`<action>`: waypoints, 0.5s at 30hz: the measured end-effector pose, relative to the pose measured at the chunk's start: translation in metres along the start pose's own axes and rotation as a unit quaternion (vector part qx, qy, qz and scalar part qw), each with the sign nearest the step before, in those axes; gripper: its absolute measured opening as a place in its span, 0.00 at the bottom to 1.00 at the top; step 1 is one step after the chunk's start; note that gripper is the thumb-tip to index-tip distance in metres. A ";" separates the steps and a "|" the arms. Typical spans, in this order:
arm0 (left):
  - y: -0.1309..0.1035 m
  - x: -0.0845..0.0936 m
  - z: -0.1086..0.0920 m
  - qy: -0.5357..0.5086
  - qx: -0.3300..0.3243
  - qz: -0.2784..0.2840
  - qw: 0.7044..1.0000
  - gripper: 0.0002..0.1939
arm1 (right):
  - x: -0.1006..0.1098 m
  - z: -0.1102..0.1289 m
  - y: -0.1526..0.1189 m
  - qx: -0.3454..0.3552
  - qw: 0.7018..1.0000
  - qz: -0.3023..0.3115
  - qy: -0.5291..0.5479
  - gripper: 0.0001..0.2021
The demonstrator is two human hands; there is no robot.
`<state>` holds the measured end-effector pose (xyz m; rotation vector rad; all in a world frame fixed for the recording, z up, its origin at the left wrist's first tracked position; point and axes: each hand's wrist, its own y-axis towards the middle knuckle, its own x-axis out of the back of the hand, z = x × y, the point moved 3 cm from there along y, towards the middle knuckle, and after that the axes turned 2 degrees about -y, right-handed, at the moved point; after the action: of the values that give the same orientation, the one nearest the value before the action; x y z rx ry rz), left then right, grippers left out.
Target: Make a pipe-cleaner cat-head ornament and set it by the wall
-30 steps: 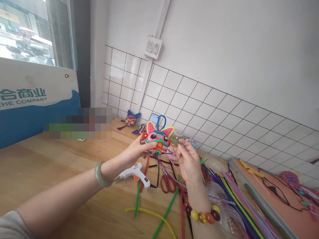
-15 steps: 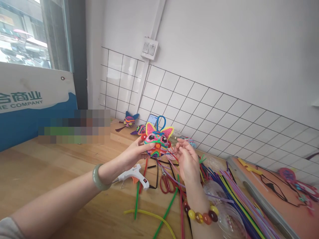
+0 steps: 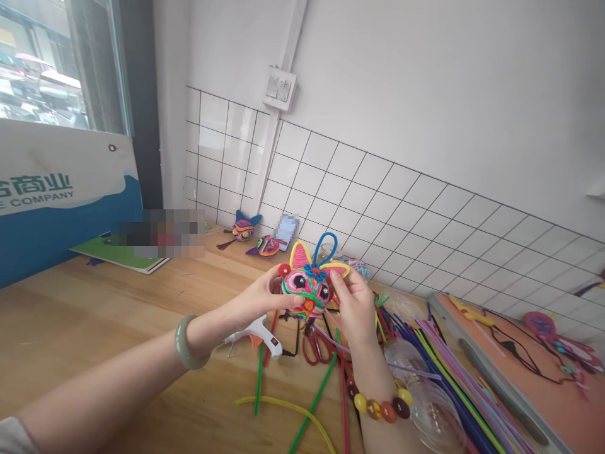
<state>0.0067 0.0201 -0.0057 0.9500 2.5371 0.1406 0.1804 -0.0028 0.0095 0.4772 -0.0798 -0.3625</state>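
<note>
A round colourful animal-face ornament [image 3: 307,291] with pink ears edged in yellow and a blue loop on top is held up over the table, tilted to the right. My left hand [image 3: 265,291] grips its left side, thumb across the front below the eye. The thumb and fingers of my right hand [image 3: 353,302] pinch the ear on the right. Beneath them lie a white glue gun [image 3: 262,334], red-handled scissors [image 3: 317,348] and loose green, red and yellow fuzzy stems.
Two similar ornaments [image 3: 243,229] [image 3: 265,246] and a phone [image 3: 287,231] stand by the tiled wall. To the right are clear plastic domes [image 3: 437,419], bundled coloured stems [image 3: 454,372] and an orange board [image 3: 515,378]. A green booklet [image 3: 118,253] lies at the left.
The ornament has come lower and slightly right, and tilted clockwise. My right hand, which was apart from it beside its right side, now holds the right ear.
</note>
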 end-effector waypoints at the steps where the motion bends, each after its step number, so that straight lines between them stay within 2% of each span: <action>1: 0.000 0.000 0.000 0.000 0.000 -0.004 1.000 0.28 | 0.000 0.001 0.000 0.009 1.000 -0.003 -0.014 0.12; 6: 0.002 0.000 0.001 -0.015 -0.016 -0.004 1.000 0.37 | 0.001 0.002 -0.001 0.021 0.999 -0.009 -0.030 0.11; 12: 0.000 0.004 0.006 0.020 -0.015 0.019 0.999 0.38 | -0.001 -0.004 0.000 -0.082 0.990 0.009 0.112 0.17; 15: 0.000 0.004 0.006 0.024 -0.017 0.027 0.999 0.37 | -0.002 -0.004 0.001 -0.100 0.984 0.019 0.147 0.15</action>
<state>0.0065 0.0221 -0.0128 1.0146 2.5454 0.2241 0.1791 0.0005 0.0061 0.3255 0.2327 -0.2567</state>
